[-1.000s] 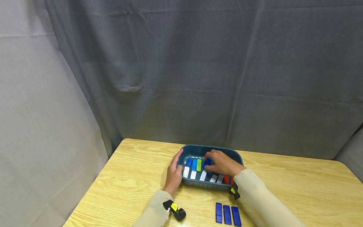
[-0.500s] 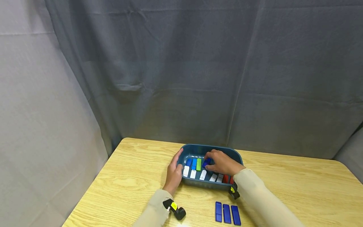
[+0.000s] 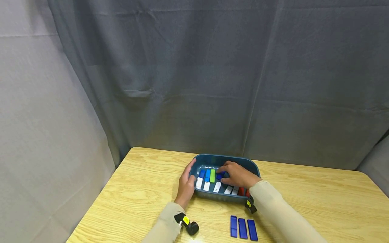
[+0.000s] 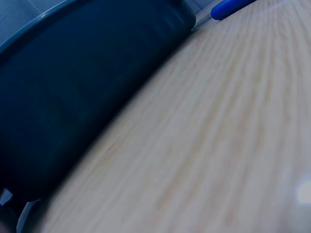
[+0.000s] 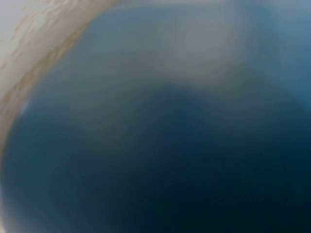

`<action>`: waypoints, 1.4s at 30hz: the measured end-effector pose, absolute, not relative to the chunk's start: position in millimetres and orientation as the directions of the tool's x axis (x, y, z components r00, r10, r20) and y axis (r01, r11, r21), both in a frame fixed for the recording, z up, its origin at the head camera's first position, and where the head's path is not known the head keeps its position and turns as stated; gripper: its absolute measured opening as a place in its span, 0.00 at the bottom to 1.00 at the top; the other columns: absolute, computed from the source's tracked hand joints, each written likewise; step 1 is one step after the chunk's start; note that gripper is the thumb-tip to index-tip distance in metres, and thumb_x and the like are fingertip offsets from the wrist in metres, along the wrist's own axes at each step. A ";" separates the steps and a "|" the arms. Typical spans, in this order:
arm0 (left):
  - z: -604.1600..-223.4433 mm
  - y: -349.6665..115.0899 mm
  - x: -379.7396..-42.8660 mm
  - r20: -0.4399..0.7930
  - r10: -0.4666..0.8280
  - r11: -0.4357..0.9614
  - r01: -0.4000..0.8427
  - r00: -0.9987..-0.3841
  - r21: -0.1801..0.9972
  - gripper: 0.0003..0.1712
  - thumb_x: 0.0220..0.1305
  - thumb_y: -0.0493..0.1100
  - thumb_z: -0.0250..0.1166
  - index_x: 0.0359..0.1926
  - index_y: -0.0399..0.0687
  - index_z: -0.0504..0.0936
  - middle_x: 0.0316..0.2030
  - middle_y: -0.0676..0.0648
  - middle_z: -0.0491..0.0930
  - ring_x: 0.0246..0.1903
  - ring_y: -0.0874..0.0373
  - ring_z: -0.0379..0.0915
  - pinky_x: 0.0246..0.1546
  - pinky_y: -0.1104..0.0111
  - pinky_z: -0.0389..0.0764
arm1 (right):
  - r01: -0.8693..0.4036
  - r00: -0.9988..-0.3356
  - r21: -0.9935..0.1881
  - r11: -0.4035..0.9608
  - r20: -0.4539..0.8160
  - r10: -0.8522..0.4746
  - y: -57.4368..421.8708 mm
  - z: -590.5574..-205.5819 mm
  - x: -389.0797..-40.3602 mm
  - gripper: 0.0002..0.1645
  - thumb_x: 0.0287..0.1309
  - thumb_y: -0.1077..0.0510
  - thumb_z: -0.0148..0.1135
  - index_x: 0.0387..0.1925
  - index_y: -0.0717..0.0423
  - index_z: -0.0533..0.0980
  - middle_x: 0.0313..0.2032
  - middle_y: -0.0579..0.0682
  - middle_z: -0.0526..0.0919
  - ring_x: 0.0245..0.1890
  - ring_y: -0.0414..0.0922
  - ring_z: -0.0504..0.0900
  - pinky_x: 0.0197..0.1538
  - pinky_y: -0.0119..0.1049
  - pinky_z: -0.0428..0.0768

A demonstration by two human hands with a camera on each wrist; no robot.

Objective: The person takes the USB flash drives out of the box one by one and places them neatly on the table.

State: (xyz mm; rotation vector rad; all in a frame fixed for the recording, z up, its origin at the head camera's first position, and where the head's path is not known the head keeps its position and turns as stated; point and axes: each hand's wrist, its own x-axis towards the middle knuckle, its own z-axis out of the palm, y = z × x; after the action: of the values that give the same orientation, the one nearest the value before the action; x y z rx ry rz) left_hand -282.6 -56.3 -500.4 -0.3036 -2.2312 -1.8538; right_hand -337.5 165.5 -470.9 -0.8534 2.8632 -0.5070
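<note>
A dark teal plastic bin [image 3: 228,198] stands on the wooden table, also filling much of the left wrist view. My left hand [image 3: 186,185] rests along its left wall, fingers straight and thumb at the rim. Inside the bin, my right hand [image 3: 237,173] pinches a dark blue stick [image 3: 221,175], shaped like a USB flash drive, between thumb and fingertips low over the floor. To its left lie a green stick [image 3: 212,176], a lighter blue one [image 3: 208,175] and another blue one [image 3: 202,173]. The right wrist view is too blurred to show the fingers.
Several white sticks [image 3: 206,186] line the bin's near side, with red ones [image 3: 241,191] at its right end, partly under the right wrist. Three dark blue sticks [image 3: 242,228] lie side by side on the table in front. A grey curtain [image 3: 194,84] hangs behind.
My right fingertips, with the dark blue stick, have shifted slightly left toward the green one. The left hand and the bin stay in place.
</note>
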 end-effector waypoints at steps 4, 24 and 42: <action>-499.3 -55.5 -282.4 0.295 0.016 0.183 0.293 -0.955 0.938 0.34 0.63 0.25 0.45 0.71 0.43 0.62 0.70 0.44 0.61 0.71 0.49 0.51 0.69 0.50 0.51 | -0.516 -0.833 -0.354 0.780 -0.007 -0.554 166.5 -471.7 -337.2 0.18 0.56 0.55 0.68 0.49 0.52 0.82 0.48 0.53 0.78 0.46 0.49 0.77 0.52 0.49 0.78; -536.4 -55.7 -304.2 0.295 -0.018 0.199 0.286 -0.955 0.937 0.37 0.62 0.29 0.46 0.71 0.59 0.64 0.69 0.58 0.62 0.70 0.57 0.52 0.69 0.53 0.52 | -0.510 -0.838 -0.349 0.786 -0.002 -0.545 166.1 -474.2 -338.0 0.15 0.52 0.58 0.70 0.44 0.52 0.82 0.47 0.53 0.79 0.44 0.48 0.77 0.50 0.48 0.80; -496.5 -54.9 -280.6 0.301 0.009 0.193 0.297 -0.953 0.935 0.35 0.61 0.25 0.46 0.70 0.41 0.62 0.70 0.41 0.61 0.71 0.46 0.51 0.69 0.49 0.51 | -0.517 -0.836 -0.338 0.786 0.001 -0.549 165.6 -472.6 -338.4 0.15 0.51 0.60 0.71 0.43 0.54 0.83 0.46 0.54 0.80 0.47 0.50 0.78 0.50 0.47 0.80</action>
State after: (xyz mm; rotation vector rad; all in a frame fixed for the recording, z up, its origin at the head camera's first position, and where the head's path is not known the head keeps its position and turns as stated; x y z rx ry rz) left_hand -280.6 -54.9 -496.5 -0.2941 -2.2385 -1.8379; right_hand -338.4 165.6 -472.6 -0.8614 2.8765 -0.5009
